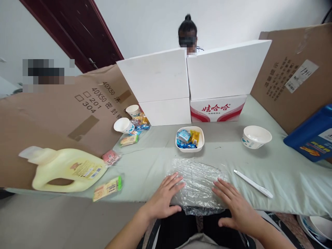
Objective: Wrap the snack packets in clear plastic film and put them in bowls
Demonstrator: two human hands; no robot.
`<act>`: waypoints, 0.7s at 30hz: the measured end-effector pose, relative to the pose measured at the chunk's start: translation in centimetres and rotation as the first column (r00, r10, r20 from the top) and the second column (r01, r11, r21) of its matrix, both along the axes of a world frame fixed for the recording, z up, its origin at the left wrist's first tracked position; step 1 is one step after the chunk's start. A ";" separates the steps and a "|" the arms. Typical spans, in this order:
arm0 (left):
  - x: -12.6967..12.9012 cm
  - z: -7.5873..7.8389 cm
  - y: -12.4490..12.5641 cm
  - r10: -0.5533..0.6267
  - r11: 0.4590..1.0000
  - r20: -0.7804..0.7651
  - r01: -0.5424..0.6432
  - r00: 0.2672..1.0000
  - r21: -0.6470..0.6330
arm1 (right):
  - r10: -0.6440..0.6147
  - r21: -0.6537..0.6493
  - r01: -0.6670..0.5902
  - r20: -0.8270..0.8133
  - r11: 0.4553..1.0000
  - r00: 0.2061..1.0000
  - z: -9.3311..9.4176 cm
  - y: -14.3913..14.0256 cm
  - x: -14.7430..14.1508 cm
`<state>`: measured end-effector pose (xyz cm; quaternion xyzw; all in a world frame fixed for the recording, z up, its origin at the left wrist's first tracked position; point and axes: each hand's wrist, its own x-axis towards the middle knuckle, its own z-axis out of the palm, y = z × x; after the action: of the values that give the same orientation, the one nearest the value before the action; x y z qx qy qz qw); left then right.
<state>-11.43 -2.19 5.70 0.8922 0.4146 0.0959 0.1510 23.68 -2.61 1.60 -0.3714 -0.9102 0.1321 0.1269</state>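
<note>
A crinkled sheet of clear plastic film [198,185] lies at the front edge of the table, its near end hanging over. On its left side rests my left hand [167,197], fingers stretched out. My right hand [233,204] touches the film's right side, also flat with fingers apart. Just beyond the film stands a white bowl [190,150] holding blue and yellow wrapped snacks [184,135]. To the right of my right hand lies a white utility knife [253,184], set at a slant.
Left: a pale yellow detergent jug [77,166] on its side, snack packets [107,188] and paper cups [124,125]. Right: a paper bowl [256,136] and a blue bottle [311,135]. White panels [163,79] and cardboard [293,72] wall the table; a person [188,29] is behind.
</note>
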 end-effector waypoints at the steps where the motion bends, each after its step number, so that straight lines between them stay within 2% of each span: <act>1: 0.4 0.0 -0.5 -0.016 0.999 -0.023 0.015 1.000 -0.035 | 0.035 -0.018 -0.035 0.012 0.999 0.999 0.0 -0.4 0.3; 4: 1.2 -0.2 -0.8 0.037 0.995 -0.041 -0.041 0.998 -0.090 | 0.057 -0.018 -0.057 0.000 0.998 0.998 -0.3 -1.3 0.5; 6: 1.5 -0.2 -0.6 0.079 0.988 -0.013 -0.080 0.997 -0.131 | 0.037 0.004 -0.037 -0.066 0.999 0.997 -0.1 -1.5 0.3; 9: 1.8 0.4 0.1 0.081 0.968 0.041 -0.069 0.996 -0.239 | -0.020 0.009 0.022 -0.216 1.000 0.976 0.7 -1.4 -0.1; 11: 1.8 0.8 0.7 0.087 0.938 0.132 -0.037 0.987 -0.344 | -0.067 -0.031 0.061 -0.313 0.998 0.947 1.2 -1.1 -0.3; 13: 1.6 0.8 1.4 0.130 0.881 0.287 0.022 0.949 -0.472 | -0.148 -0.123 0.109 -0.375 0.986 0.915 1.6 -0.6 -0.4; 16: 0.8 0.2 2.6 0.297 0.745 0.514 0.142 0.805 -0.652 | -0.333 -0.296 0.225 -0.392 0.928 0.857 1.5 0.3 -0.6; 19: 0.1 -0.8 3.8 0.478 0.616 0.605 0.248 0.637 -0.748 | -0.470 -0.406 0.310 -0.391 0.860 0.791 0.9 1.3 -0.9; 21: 0.0 -1.2 4.3 0.539 0.567 0.610 0.285 0.581 -0.773 | -0.523 -0.439 0.344 -0.399 0.830 0.753 0.4 1.8 -1.2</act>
<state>-11.48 2.16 4.51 0.5330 0.3663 0.2974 0.7023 22.53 -0.83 1.96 -0.5437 -0.6945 0.3448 0.3213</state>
